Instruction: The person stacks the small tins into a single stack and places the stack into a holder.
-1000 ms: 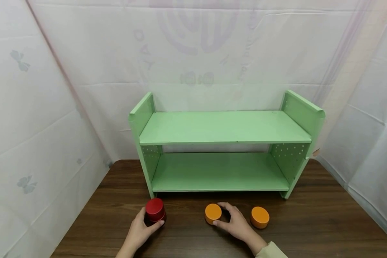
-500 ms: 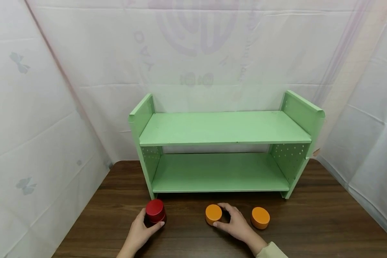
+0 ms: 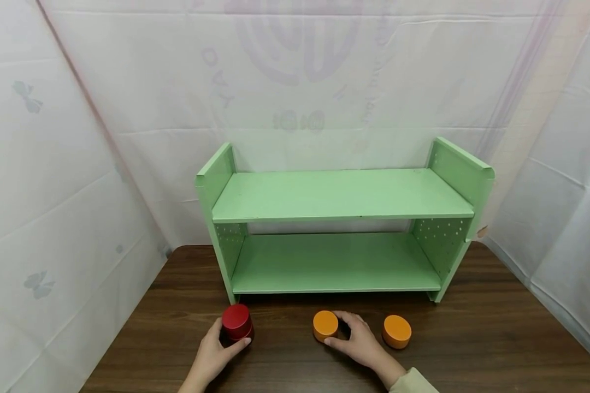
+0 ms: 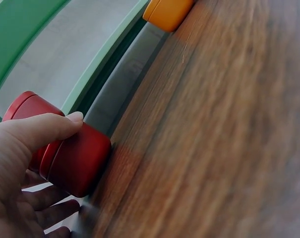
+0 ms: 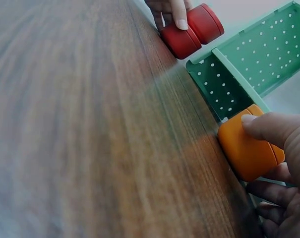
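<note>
Two red tins (image 3: 236, 321), one stacked on the other, stand on the wooden table near the shelf's front left foot. My left hand (image 3: 211, 352) holds the stack from the left, its thumb (image 4: 60, 126) lying across the red side in the left wrist view. An orange tin (image 3: 325, 326) stands on the table in front of the shelf's middle. My right hand (image 3: 361, 341) grips it from the right, thumb in front and fingers behind; the thumb (image 5: 269, 126) touches its side in the right wrist view. Part of each hand's fingers is hidden behind its tin.
A second orange tin (image 3: 396, 332) stands just right of my right hand. Behind the tins is a green two-tier shelf (image 3: 341, 194) with raised side panels, standing on the dark wooden table (image 3: 285, 360). White cloth (image 3: 324, 82) hangs behind and at both sides.
</note>
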A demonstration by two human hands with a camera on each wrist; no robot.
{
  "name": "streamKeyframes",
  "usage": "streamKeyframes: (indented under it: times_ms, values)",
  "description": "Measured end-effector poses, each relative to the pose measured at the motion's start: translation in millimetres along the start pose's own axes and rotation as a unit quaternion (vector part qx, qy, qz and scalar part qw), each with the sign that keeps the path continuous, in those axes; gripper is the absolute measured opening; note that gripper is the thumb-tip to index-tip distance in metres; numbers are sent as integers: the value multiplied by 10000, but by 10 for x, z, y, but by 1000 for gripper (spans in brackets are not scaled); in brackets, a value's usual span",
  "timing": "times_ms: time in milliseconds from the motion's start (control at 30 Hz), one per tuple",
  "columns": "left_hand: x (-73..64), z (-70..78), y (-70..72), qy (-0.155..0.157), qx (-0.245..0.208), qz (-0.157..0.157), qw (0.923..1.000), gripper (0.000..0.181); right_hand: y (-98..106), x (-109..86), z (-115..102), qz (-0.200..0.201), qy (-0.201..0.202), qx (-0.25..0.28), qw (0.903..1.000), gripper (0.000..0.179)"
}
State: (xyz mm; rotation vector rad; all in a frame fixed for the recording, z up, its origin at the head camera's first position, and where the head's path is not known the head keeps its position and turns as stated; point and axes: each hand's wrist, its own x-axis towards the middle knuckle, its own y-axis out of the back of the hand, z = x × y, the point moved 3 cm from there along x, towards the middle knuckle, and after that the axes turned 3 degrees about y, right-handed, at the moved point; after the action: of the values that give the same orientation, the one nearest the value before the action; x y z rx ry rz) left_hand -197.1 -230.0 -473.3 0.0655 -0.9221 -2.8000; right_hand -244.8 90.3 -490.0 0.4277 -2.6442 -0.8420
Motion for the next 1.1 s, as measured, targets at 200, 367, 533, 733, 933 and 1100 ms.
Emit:
streamKeyframes:
  times_ms: [200,367,533,733,933,1100]
  values:
    - [4,18,0,-66,-60,-29,10000,68,-5,15,17,-120,-133,7,9998,60]
    - [-6,25,8,-122,-83,3,9999,66,-14,12,-17,-158,-84,14,9998,61]
    - [-4,17,12,-123,-74,3,9999,67,-14,24,-41,-106,-10,-38,9999,61]
    - [-3,25,16,-52,-75,-68,9999,68,-13,35,-60,-72,-91,-83,9999,59]
    - [-28,23,-13,-54,-75,-167,9998,69,-41,14,-13,-66,-330,24,9994,59]
    - [-39,26,-25,-61,-56,-159,9998,69,-38,10,-12,3,-354,34,9994,59]
